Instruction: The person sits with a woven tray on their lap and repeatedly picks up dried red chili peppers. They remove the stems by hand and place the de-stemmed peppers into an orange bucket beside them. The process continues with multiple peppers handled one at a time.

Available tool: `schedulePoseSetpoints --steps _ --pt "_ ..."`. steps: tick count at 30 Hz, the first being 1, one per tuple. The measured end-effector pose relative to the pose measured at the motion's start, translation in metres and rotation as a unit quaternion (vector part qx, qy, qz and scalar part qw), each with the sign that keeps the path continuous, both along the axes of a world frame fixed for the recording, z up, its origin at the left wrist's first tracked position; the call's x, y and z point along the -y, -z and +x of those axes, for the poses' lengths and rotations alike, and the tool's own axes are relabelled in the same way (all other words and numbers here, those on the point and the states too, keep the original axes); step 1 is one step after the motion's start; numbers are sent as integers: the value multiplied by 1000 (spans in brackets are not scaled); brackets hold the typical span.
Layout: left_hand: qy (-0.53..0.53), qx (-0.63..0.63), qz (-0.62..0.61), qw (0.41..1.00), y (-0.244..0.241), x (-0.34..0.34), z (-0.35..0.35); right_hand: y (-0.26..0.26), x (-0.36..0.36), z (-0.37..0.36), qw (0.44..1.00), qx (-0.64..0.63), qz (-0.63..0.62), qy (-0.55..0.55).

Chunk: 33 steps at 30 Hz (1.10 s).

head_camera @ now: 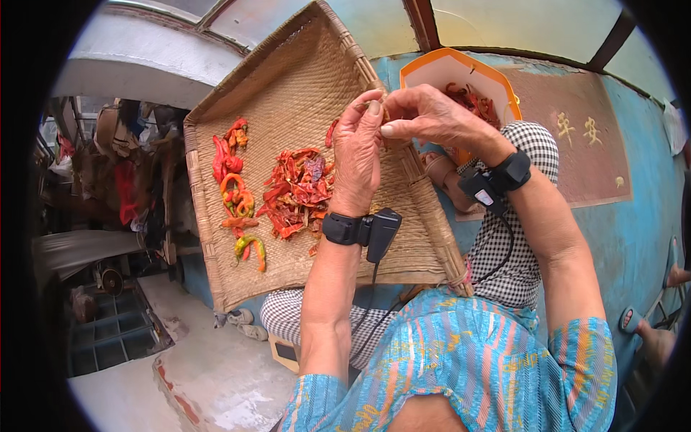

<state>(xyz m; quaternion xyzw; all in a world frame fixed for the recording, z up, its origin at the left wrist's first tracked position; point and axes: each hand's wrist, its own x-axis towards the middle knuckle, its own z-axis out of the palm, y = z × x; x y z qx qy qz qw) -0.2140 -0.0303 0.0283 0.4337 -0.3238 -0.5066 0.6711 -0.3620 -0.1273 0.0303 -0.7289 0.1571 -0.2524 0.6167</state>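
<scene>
Over the right side of a woven winnowing basket [270,92], my left hand [357,151] and my right hand [426,116] meet at the fingertips. Between them they pinch a small dried chili pepper [384,114], mostly hidden by the fingers. Left of my left wrist lies a heap of dried red chili peppers [294,189]. Along the basket's left side is a row of fresher red, orange and green-yellow peppers [237,197]. A single red pepper [332,132] lies beside my left hand.
Beyond my right forearm stands an orange-rimmed white container [510,97] with dried red peppers [475,102] in it. The basket rests across my lap. A brown mat [588,146] lies on the blue floor. At the far right are another person's feet in slippers [629,319]. A cable hangs from each wrist device.
</scene>
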Motion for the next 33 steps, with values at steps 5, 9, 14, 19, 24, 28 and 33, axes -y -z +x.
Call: schedulePoseSetpoints --steps 5,9,14,19,24,28,33 --pt "18 -23 -2 1000 -8 -3 -11 -5 3 -2 993 78 88 -2" --pt "-9 110 96 989 -4 -18 9 -9 19 -10 954 145 229 129" --pt "-2 196 114 974 1 -49 26 3 27 -1 891 271 350 98" --pt "-16 336 112 935 -3 -72 38 10 39 12 668 395 595 209" --pt "-107 608 70 783 7 -71 58 9 25 20 778 319 523 138" --pt "-44 738 53 671 27 -69 65 -2 10 34 870 267 403 93" --pt "-60 716 157 678 47 -52 70 -11 -5 55 882 225 402 98"
